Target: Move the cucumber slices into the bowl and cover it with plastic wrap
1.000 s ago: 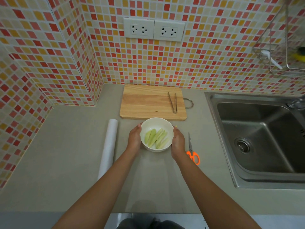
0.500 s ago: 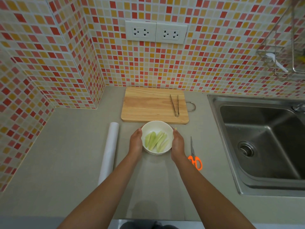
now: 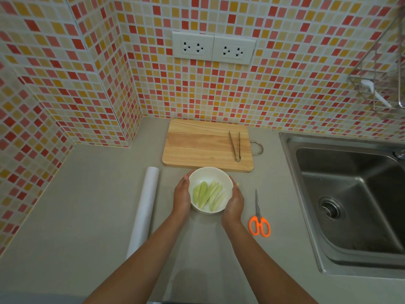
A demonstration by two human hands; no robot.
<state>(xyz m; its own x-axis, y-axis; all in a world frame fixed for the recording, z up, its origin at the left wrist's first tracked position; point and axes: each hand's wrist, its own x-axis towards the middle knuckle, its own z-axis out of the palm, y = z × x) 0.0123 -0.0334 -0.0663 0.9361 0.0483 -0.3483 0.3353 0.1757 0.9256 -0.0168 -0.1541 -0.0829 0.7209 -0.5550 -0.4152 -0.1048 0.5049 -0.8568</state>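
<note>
The bowl (image 3: pixel 210 189) stands on the desk (image 3: pixel 87 205), just in front of the board (image 3: pixel 197 145). The slices (image 3: pixel 208 195) lie inside it. The left hand (image 3: pixel 182 195) and the right hand (image 3: pixel 235 199) cup its two sides, fingers curved around the wall. The wrap roll (image 3: pixel 144 209) lies at the left, the scissors (image 3: pixel 259 218) at the right, tongs (image 3: pixel 235 145) on the board.

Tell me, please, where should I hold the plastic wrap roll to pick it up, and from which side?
Grip the plastic wrap roll around its middle, coming from above with the left hand, probably. It lies flat, long and round, left of the bowl, with bare counter on both sides.
</note>
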